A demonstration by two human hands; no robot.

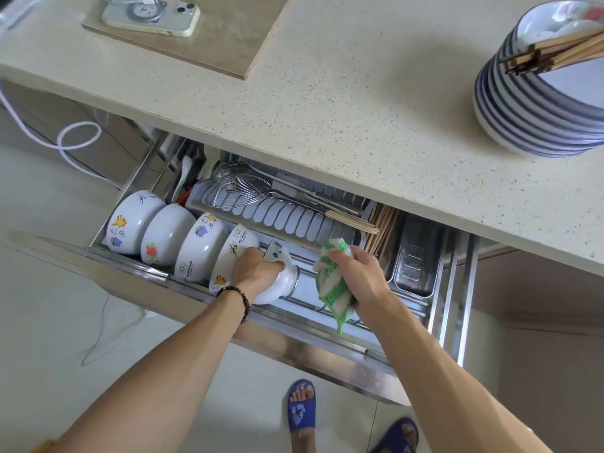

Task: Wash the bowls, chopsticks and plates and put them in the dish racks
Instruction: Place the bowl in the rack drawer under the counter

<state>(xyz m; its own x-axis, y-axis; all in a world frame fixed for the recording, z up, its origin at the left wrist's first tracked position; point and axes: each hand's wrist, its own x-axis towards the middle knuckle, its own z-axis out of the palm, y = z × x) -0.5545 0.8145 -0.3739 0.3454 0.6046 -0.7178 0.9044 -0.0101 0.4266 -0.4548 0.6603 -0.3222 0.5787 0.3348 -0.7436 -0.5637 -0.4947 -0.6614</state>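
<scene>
In the drawer rack (pixel 421 256), left hand (pixel 253 271) is gripping a bowl (pixel 281 277); at 3 o'clock, right hand (pixel 361 277) is clutching a cloth (pixel 331 286).

Speckled beige surface (pixel 343 103) across upper frame. On it, top left: tan board (pixel 235 37) carrying phone (pixel 150 14) with cable. Far right: stack of blue-striped plates (pixel 529 125); bowl (pixel 552 24) on top, chopsticks (pixel 562 50) laid across its rim. Below surface edge: pulled-out dish rack drawer (pixel 415 256), row of bowls (pixel 170 233) on edge at left, skimmer (pixel 235 188) in rear tray.
</scene>
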